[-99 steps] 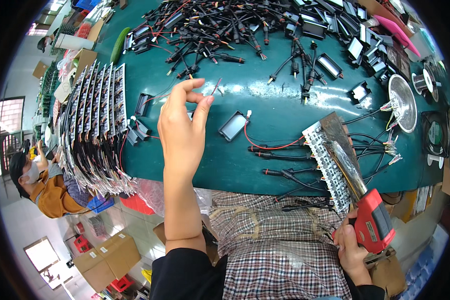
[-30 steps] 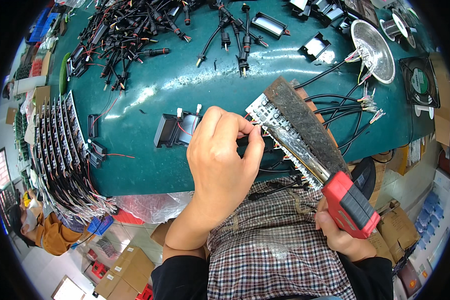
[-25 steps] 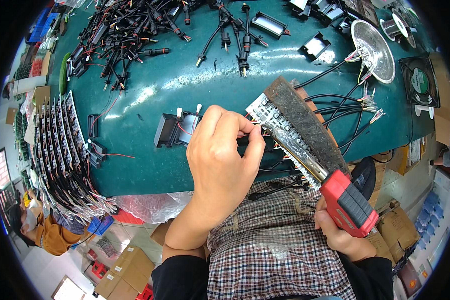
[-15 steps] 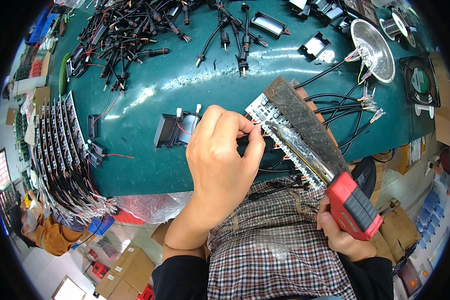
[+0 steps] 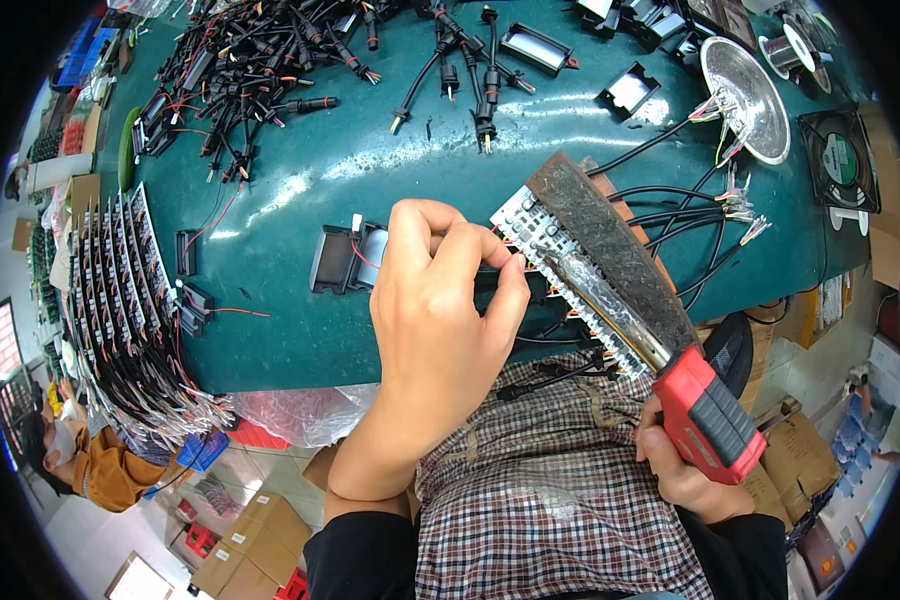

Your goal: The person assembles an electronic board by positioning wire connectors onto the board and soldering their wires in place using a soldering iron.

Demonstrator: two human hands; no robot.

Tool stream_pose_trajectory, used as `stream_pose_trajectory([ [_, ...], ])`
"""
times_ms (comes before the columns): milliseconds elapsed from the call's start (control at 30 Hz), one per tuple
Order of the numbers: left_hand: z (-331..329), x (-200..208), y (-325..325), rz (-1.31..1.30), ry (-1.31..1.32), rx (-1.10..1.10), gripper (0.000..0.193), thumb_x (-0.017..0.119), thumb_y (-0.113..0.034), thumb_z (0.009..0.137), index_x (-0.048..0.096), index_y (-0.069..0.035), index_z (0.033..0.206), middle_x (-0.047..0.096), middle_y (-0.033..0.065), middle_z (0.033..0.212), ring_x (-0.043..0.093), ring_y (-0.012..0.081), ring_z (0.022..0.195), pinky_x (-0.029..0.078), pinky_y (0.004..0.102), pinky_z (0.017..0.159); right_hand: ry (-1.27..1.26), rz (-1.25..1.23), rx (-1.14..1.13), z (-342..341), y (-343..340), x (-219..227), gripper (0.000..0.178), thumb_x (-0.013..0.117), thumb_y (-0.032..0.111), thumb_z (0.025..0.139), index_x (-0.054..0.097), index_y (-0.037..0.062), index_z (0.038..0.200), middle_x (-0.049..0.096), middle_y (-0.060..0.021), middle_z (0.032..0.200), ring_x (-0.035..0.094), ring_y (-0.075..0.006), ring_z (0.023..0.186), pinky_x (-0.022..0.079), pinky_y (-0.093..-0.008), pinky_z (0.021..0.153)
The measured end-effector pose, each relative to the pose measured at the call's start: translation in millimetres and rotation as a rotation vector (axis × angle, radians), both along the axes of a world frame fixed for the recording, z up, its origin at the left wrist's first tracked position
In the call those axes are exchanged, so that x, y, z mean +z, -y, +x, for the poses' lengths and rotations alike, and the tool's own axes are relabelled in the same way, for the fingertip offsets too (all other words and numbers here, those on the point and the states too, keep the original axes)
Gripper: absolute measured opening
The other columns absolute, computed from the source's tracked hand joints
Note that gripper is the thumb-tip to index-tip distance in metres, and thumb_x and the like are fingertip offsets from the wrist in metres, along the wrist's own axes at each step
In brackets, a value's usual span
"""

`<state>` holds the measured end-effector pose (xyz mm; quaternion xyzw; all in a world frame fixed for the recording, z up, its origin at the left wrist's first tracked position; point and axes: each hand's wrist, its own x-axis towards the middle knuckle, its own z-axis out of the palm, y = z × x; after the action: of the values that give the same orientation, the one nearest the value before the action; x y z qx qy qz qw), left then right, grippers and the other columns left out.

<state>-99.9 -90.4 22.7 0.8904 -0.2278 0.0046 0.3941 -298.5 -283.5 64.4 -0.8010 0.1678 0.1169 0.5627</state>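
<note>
My left hand (image 5: 448, 300) is over the middle of the bench, thumb and forefinger pinched on a thin wire (image 5: 519, 260) at the left edge of a white circuit board panel (image 5: 532, 228). A dark, worn flat bar (image 5: 610, 250) lies along the board. My right hand (image 5: 682, 482) grips a red and black soldering gun (image 5: 710, 415) from below. Its metal shaft points up and left across the board, with the tip near the pinching fingers. Beside my left hand lies an open black plastic case (image 5: 332, 262) with a white plug (image 5: 357, 222) on a red wire; my fingers partly cover it.
Black cables (image 5: 670, 212) with stripped ends run right from the board. A metal dish (image 5: 760, 110) and a fan (image 5: 842, 165) sit at the far right. Black connector leads (image 5: 280, 60) are heaped at the back; wired board strips (image 5: 120, 280) stand at left. A person (image 5: 110, 465) sits at lower left.
My left hand's knuckles have risen and its fingers have shifted slightly, now covering a second white plug at the case. The soldering gun has barely moved.
</note>
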Motion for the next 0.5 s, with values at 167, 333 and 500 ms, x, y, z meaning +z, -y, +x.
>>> stream_pose_trajectory([
  [167, 1.8, 0.9, -1.7, 0.016, -0.048, -0.018, 0.018, 0.081, -0.005, 0.076, 0.063, -0.004, 0.079, 0.053, 0.0107, 0.096, 0.06, 0.0269, 0.079, 0.047, 0.0387, 0.064, 0.05, -0.063, 0.065, -2.2, 2.5, -4.4, 0.026, 0.075, 0.005, 0.079, 0.07, -0.0011, 0.104, 0.067, -0.0115, 0.084, 0.068, -0.0302, 0.071, 0.055, -0.0382, 0.064],
  [333, 5.4, 5.0, -1.7, 0.03, -0.067, -0.05, 0.017, 0.081, -0.004, 0.075, 0.063, -0.004, 0.078, 0.053, 0.0105, 0.096, 0.059, 0.0277, 0.08, 0.047, 0.039, 0.065, 0.088, -0.096, 0.098, -2.3, 2.6, -6.2, 0.026, 0.075, 0.007, 0.08, 0.07, -0.0015, 0.104, 0.067, -0.0124, 0.086, 0.068, -0.0311, 0.071, 0.055, -0.0391, 0.065],
  [500, 6.5, 9.6, -0.6, 0.076, -0.041, -0.05, 0.013, 0.08, -0.001, 0.076, 0.068, 0.0, 0.079, 0.055, 0.0082, 0.09, 0.059, 0.0216, 0.076, 0.052, 0.0328, 0.067, 0.063, -0.073, 0.077, -1.5, 0.2, -7.9, 0.028, 0.074, 0.008, 0.08, 0.07, -0.0018, 0.106, 0.067, -0.0129, 0.086, 0.068, -0.0316, 0.072, 0.055, -0.0396, 0.066],
])
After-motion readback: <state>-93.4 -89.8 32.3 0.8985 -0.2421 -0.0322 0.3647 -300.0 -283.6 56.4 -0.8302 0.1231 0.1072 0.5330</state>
